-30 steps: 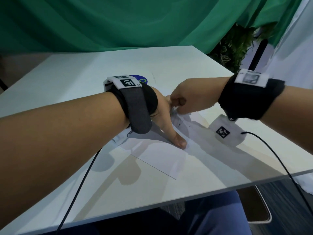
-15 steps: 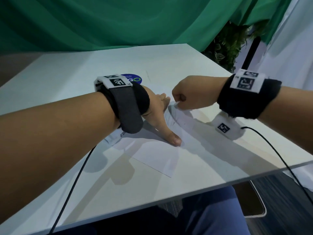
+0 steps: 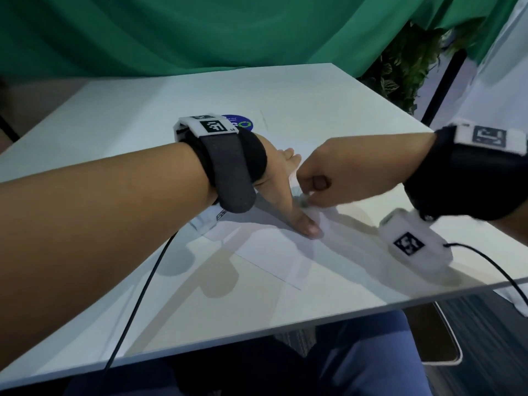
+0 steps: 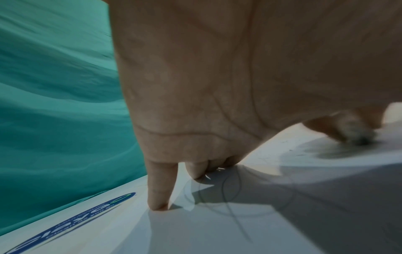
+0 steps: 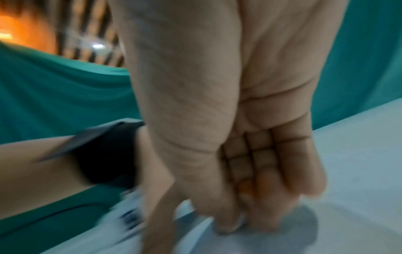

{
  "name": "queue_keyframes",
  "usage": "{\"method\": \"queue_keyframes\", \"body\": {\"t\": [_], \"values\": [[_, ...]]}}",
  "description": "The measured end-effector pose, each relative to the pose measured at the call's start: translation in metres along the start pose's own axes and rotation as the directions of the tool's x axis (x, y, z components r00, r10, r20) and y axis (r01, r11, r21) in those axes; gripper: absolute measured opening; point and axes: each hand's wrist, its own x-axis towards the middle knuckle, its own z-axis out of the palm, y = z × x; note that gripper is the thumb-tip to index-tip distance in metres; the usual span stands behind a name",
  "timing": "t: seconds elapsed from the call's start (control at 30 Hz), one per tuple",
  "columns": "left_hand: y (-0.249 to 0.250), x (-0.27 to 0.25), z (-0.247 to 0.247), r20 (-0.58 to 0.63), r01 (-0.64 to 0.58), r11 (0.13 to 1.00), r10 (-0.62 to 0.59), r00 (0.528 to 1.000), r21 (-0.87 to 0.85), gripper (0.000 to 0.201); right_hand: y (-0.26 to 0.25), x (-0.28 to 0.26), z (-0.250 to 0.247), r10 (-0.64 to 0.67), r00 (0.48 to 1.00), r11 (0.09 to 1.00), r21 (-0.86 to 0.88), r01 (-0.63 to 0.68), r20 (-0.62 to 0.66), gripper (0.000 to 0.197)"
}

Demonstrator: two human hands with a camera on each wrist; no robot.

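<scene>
A white sheet of paper (image 3: 271,252) lies on the white table (image 3: 328,110), partly folded. My left hand (image 3: 288,190) lies flat on it, fingers straight and thumb (image 3: 307,227) stretched toward me, pressing it down. In the left wrist view the palm (image 4: 217,86) hovers over the paper (image 4: 239,223) with the little finger (image 4: 161,197) touching down. My right hand (image 3: 307,200) is curled into a fist just right of the left thumb and pinches the paper's raised edge. The right wrist view shows the right hand (image 5: 234,223) with its thumb and curled fingers pressed onto the paper (image 5: 272,240), blurred.
A round blue sticker (image 3: 237,122) sits on the table beyond my left wrist. A green curtain (image 3: 200,30) hangs behind the table, with a plant (image 3: 405,67) at the back right. Black cables (image 3: 137,295) run from both wrists over the near table edge (image 3: 285,332).
My right fist has slid a little toward me along the paper's edge, nearer the left thumb tip. The left hand stays pressed flat on the sheet.
</scene>
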Motion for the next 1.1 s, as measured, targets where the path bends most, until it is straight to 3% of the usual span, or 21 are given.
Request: {"method": "queue_keyframes", "body": {"t": [0.13, 0.27, 0.4, 0.6, 0.7, 0.9, 1.0, 1.1], "values": [[-0.002, 0.001, -0.001, 0.024, 0.031, 0.999, -0.031, 0.999, -0.007, 0.165, 0.013, 0.008, -0.005, 0.081, 0.994, 0.995, -0.053, -0.085, -0.08, 0.021], [0.0, 0.002, 0.003, -0.009, -0.01, 1.0, 0.01, 1.0, -0.012, 0.159, -0.008, -0.002, 0.003, -0.001, 1.0, 0.999, -0.046, 0.001, -0.007, 0.027], [-0.002, 0.0, -0.001, 0.008, 0.044, 0.999, -0.044, 0.999, 0.02, 0.167, 0.008, 0.005, -0.007, 0.09, 0.995, 0.994, -0.059, -0.093, -0.041, 0.024], [-0.001, 0.0, 0.001, 0.001, 0.034, 0.999, -0.034, 0.999, -0.012, 0.17, -0.001, 0.0, -0.002, 0.046, 0.999, 0.998, -0.04, -0.045, 0.02, 0.027], [0.0, 0.0, -0.002, 0.006, 0.056, 0.998, -0.056, 0.998, 0.028, 0.166, 0.012, 0.002, -0.008, 0.141, 0.99, 0.989, -0.046, -0.142, -0.024, 0.024], [-0.001, 0.008, 0.005, -0.038, -0.017, 1.0, 0.017, 0.999, -0.003, 0.164, -0.013, -0.005, -0.003, 0.053, 0.997, 0.998, -0.039, -0.051, 0.06, 0.024], [-0.005, 0.002, 0.001, 0.004, 0.036, 0.999, -0.035, 0.999, -0.032, 0.165, 0.007, 0.006, -0.011, 0.15, 0.989, 0.988, -0.039, -0.15, -0.004, 0.022], [-0.002, 0.001, 0.004, -0.02, 0.014, 1.0, -0.015, 1.0, -0.022, 0.159, -0.004, 0.005, -0.004, 0.097, 0.995, 0.989, -0.108, -0.099, -0.023, 0.022]]}}
